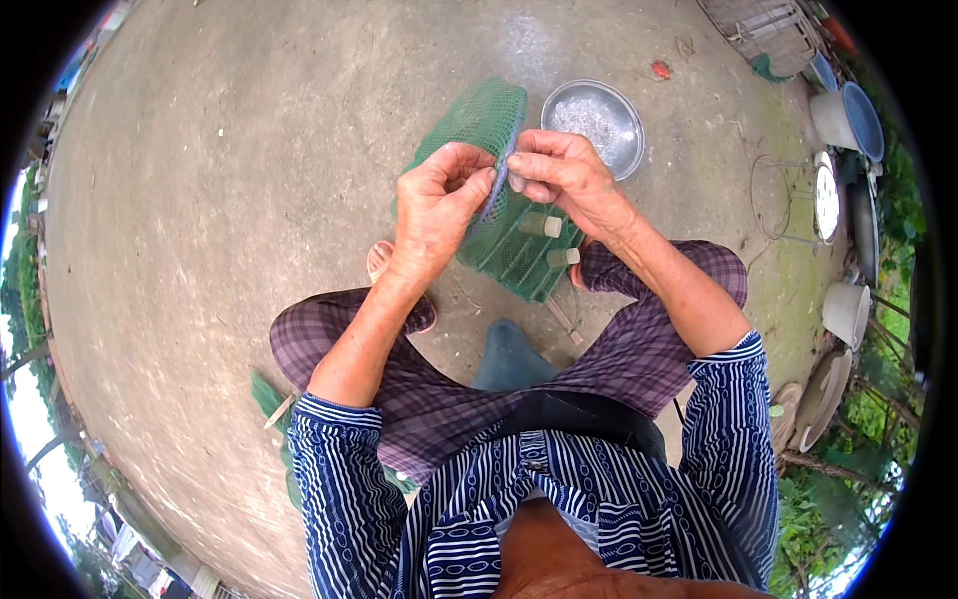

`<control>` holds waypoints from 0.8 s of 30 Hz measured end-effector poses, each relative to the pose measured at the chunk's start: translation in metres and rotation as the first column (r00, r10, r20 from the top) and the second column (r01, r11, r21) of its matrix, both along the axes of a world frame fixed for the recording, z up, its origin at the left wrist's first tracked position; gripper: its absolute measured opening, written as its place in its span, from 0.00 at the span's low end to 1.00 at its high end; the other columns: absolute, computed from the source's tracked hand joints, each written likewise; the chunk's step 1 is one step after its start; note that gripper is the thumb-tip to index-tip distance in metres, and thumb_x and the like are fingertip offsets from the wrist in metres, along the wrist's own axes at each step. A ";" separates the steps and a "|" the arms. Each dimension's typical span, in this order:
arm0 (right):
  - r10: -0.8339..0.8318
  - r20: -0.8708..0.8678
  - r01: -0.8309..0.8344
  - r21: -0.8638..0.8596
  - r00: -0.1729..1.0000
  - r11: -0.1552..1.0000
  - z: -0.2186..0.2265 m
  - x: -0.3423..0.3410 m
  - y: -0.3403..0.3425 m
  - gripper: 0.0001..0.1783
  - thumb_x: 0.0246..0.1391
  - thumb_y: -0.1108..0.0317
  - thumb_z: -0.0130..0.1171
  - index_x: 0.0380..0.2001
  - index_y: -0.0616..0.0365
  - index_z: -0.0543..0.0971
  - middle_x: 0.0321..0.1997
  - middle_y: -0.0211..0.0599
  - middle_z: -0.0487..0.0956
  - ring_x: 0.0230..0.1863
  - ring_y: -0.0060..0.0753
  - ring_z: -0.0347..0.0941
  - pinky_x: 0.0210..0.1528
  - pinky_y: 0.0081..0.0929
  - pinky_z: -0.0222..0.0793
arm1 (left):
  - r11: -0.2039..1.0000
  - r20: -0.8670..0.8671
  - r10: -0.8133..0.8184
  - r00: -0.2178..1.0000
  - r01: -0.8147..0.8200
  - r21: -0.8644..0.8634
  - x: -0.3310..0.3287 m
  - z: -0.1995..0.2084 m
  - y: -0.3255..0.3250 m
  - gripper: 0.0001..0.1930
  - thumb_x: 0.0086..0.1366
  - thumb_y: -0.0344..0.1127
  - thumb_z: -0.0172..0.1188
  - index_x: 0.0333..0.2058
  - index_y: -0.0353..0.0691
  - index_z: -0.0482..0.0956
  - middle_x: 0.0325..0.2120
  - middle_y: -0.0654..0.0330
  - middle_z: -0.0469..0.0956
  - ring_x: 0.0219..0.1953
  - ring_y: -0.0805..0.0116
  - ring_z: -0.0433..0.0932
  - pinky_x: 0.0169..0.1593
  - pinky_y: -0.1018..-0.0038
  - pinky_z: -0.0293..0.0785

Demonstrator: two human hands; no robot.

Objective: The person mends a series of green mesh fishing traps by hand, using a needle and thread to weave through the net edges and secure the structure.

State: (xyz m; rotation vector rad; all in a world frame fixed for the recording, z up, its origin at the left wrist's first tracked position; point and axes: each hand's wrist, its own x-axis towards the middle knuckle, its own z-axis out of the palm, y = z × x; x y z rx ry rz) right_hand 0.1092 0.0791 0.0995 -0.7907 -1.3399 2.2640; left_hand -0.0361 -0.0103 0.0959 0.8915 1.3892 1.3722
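Observation:
A green mesh net [471,112] with a bluish-purple edging [506,155] is held up between my two hands, in front of my knees. My left hand [437,208] is closed, thumb and forefinger pinching the edging from the left. From the right, my right hand [579,185] is pinched against the same edging, a little higher up; any small item between its fingertips is too small to make out. Below the hands, the lower green mesh [509,262] hangs between my feet. Two pale, short cylinders [544,226] show against it.
Just beyond my right hand stands a round metal basin [636,125] with shiny contents. More green mesh [265,394] lies by my left thigh. A wire stand [788,200], a blue-lined bucket [833,120] and a pale tub [846,311] line the right side. A red scrap [661,69] lies on the concrete.

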 end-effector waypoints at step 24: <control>0.003 0.112 -0.025 0.198 0.994 0.980 0.004 -0.002 0.001 0.09 0.48 0.65 0.56 0.22 0.59 0.74 0.19 0.23 0.69 0.20 0.11 0.59 0.21 0.12 0.53 | 1.000 -0.177 0.019 0.984 -0.020 -0.002 -0.004 0.004 0.001 0.06 0.56 0.25 0.53 0.33 0.31 0.74 0.25 0.61 0.76 0.27 0.78 0.73 0.32 0.80 0.72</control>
